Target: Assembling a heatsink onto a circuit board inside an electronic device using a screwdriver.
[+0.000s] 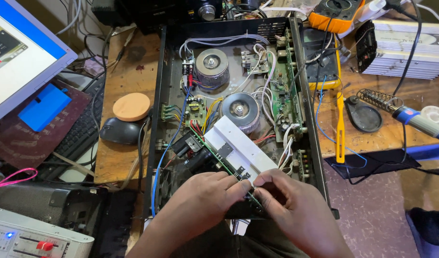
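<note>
I am pinching the green circuit board [238, 179] with my left hand [200, 200] and right hand [288, 200], fingers closed on its near end, inside the open amplifier chassis [315, 143], beside the white heatsink [238, 143].

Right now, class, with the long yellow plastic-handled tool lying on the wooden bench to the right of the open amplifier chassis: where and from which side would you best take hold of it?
Probably grip the long yellow plastic-handled tool around the middle of its straight handle, coming from above. It lies flat on the wooden bench, running away from the viewer. A blue wire crosses just to its left beside the black metal amplifier chassis, so close the fingers across its narrow width.
</note>
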